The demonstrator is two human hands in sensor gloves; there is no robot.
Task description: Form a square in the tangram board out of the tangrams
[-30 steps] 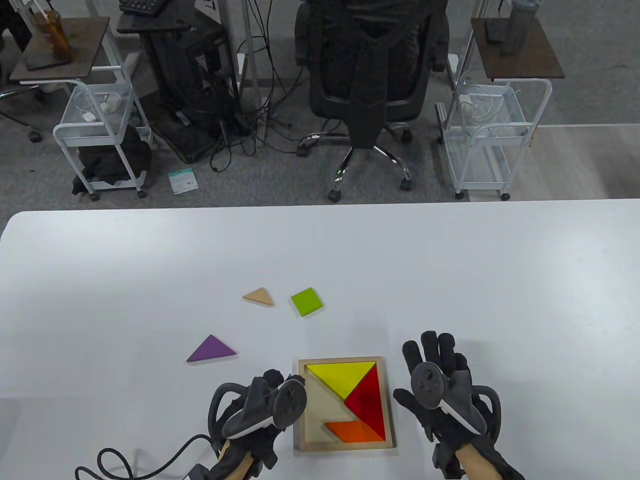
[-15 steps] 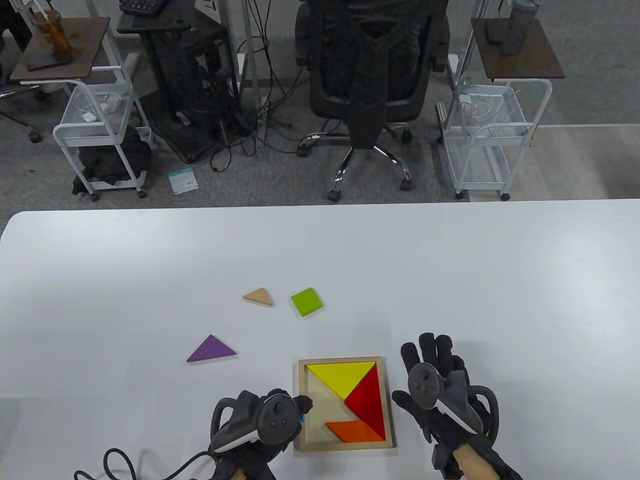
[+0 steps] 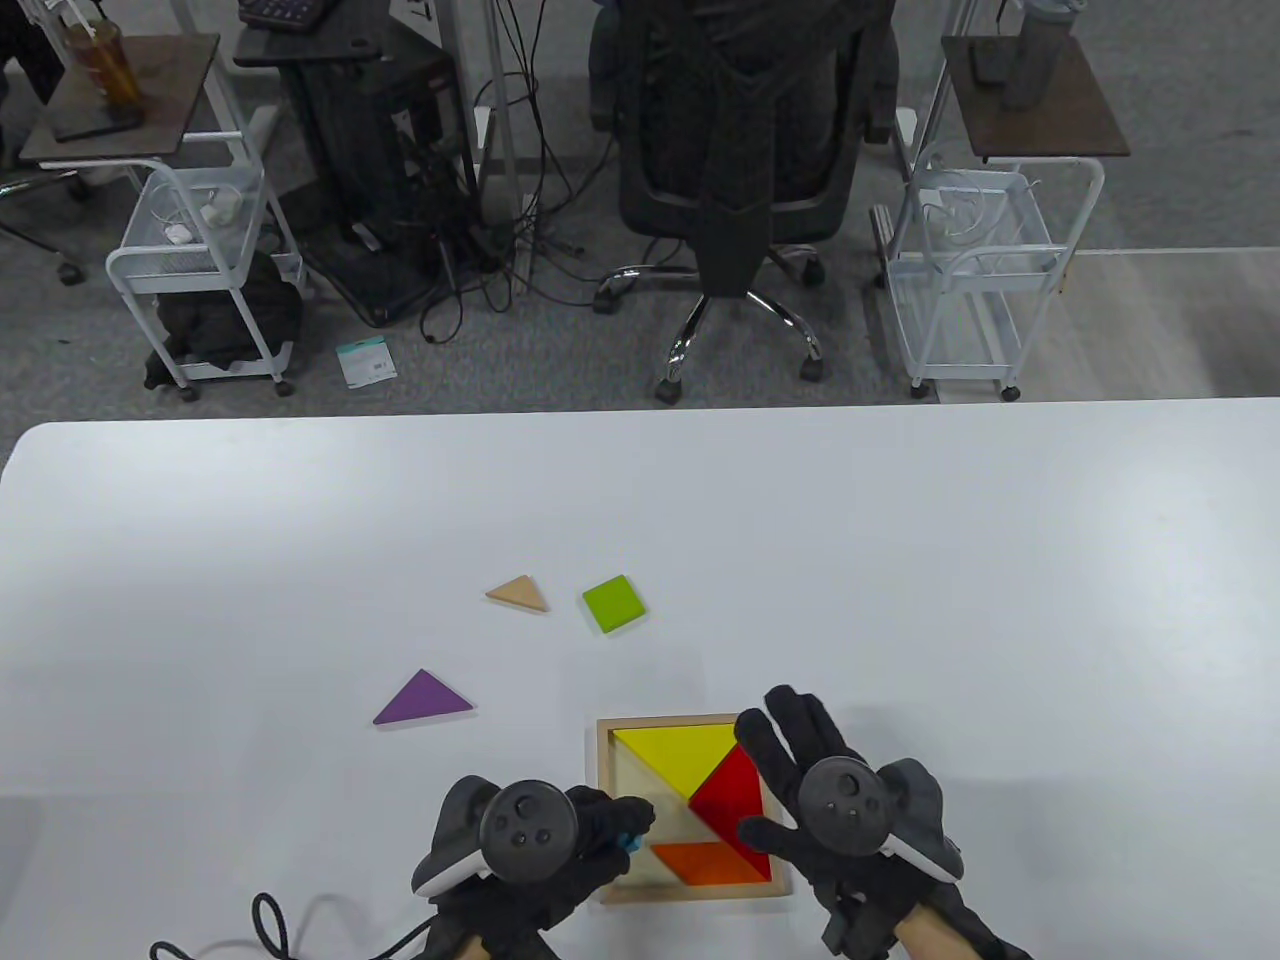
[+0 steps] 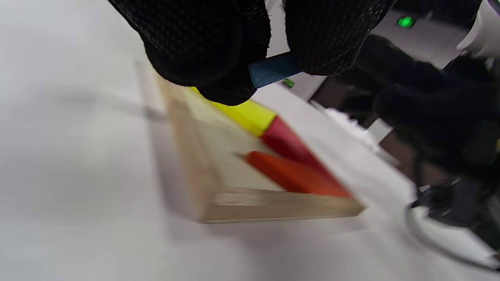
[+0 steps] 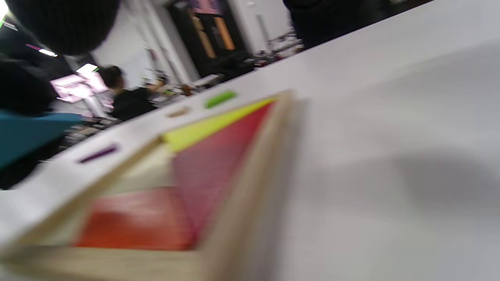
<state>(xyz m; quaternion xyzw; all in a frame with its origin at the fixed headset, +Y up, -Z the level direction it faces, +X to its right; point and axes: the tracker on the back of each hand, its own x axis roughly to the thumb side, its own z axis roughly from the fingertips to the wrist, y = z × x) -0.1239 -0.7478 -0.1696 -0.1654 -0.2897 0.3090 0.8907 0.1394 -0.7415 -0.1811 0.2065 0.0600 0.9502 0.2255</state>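
The wooden tangram board point(image 3: 603, 760) lies near the table's front edge. In it sit a yellow triangle point(image 3: 685, 750), a red triangle point(image 3: 728, 790) and an orange parallelogram point(image 3: 705, 862). My left hand point(image 3: 625, 825) pinches a small blue piece point(image 3: 630, 842) over the board's bare left part. The left wrist view shows this blue piece point(image 4: 271, 70) between thumb and fingers, just above the board point(image 4: 195, 183). My right hand point(image 3: 800, 760) lies with straight fingers over the board's right edge and covers part of the red triangle. Whether it presses on the board is hidden.
Loose on the table beyond the board lie a purple triangle point(image 3: 422, 698), a wood-coloured triangle point(image 3: 518, 593) and a green square point(image 3: 613, 603). A black cable point(image 3: 270, 925) trails from my left wrist. Behind the table stand an office chair point(image 3: 735, 150) and white carts point(image 3: 195, 270).
My right hand has slid left from beside the board onto its right edge. My left hand has moved right with the blue piece, from the board's left rim to over its bare part.
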